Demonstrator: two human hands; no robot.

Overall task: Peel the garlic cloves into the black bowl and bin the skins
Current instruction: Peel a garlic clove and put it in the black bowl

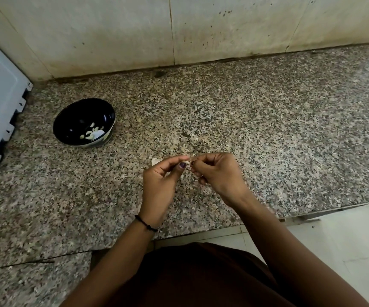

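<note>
Pinching one small pale garlic clove (188,164), your left hand (159,180) and right hand (220,173) meet over the speckled granite desk (267,129).

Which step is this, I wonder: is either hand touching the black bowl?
Apart. The head view shows the left hand and right hand pinching a garlic clove, with bare counter between them and the black bowl.

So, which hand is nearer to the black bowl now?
Left. The left hand is to the right of the black bowl and closer to the person; the right hand is further right still. Both pinch one garlic clove.
</note>
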